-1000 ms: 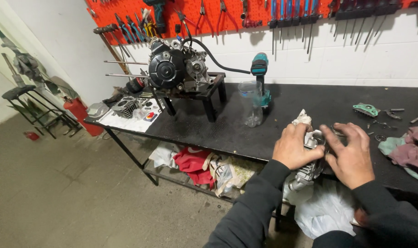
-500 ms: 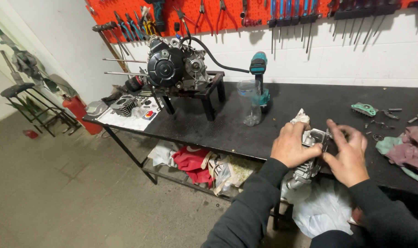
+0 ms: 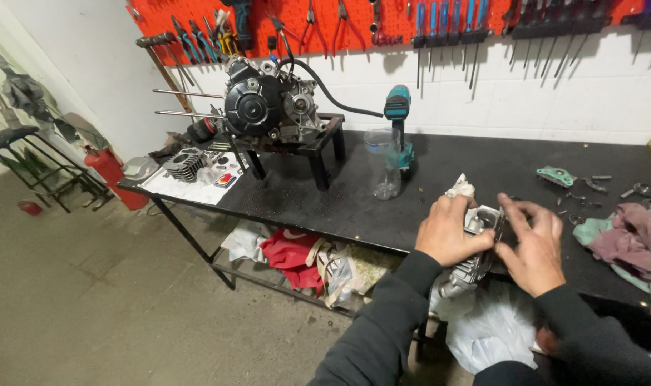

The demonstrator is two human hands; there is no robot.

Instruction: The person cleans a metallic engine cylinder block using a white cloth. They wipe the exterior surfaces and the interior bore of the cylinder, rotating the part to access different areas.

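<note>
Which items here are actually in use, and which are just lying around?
In use:
- left hand and right hand, both gripping the silver finned metal engine part at the bench edge
- white rag behind that part

Lying about:
- black engine on a black stand
- teal cordless drill
- clear plastic bottle
- pink and green rags
- grey finned cylinder
</note>
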